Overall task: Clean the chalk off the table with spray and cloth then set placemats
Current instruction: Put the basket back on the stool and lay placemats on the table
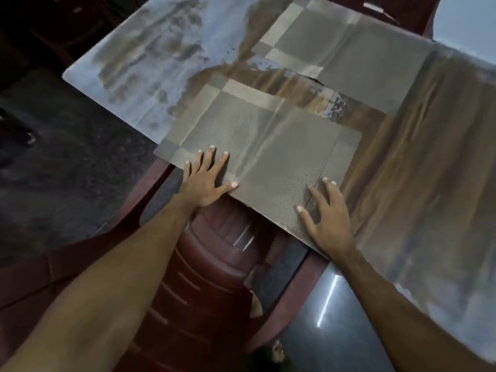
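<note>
1. The left hand (206,181) is being laid flat on the near placemat (257,146) at the centre of the frame, its fingers (212,157) straight and spread apart, with the thumb reaching right along the mat's lower edge.
2. The right hand (326,213) is being pressed palm-down on the mat's lower right corner, fingers straight and splayed, nothing being gripped.
3. Both forearms are being extended from the bottom of the frame, over a red-brown chair (214,264) that is standing below the mat.
4. The near placemat is being held on the counter (418,146), its lower edge overhanging the counter's edge.
5. A second placemat (346,52) is lying flat at upper right, apart from the first.
6. Pale chalky smears (139,57) are being shown at upper left of the counter.
</note>
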The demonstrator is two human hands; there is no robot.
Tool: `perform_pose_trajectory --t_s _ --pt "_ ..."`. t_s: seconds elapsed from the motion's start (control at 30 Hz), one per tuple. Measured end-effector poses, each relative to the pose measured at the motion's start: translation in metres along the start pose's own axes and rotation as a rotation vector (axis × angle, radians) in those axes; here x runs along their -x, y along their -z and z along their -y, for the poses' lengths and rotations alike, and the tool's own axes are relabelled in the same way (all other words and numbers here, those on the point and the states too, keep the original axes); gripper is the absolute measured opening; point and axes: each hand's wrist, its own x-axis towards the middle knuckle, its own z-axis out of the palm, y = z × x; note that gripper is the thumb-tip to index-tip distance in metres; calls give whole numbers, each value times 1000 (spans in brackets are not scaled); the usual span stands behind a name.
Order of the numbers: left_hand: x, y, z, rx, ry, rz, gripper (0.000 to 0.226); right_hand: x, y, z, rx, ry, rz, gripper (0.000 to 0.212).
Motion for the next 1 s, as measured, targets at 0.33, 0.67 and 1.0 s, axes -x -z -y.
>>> perform_pose_trajectory --t_s 0.33,0.67,1.0 --pt "-9 -8 5 9 -36 -61 87 -1 -8 -7 -56 74 -127 47" --pt "-16 -8 14 -59 -99 -83 89 2 -10 -3 -79 83 -170 44" --pt "-19 -14 20 -76 -154 -196 94 1 -11 1 -31 47 -174 49"
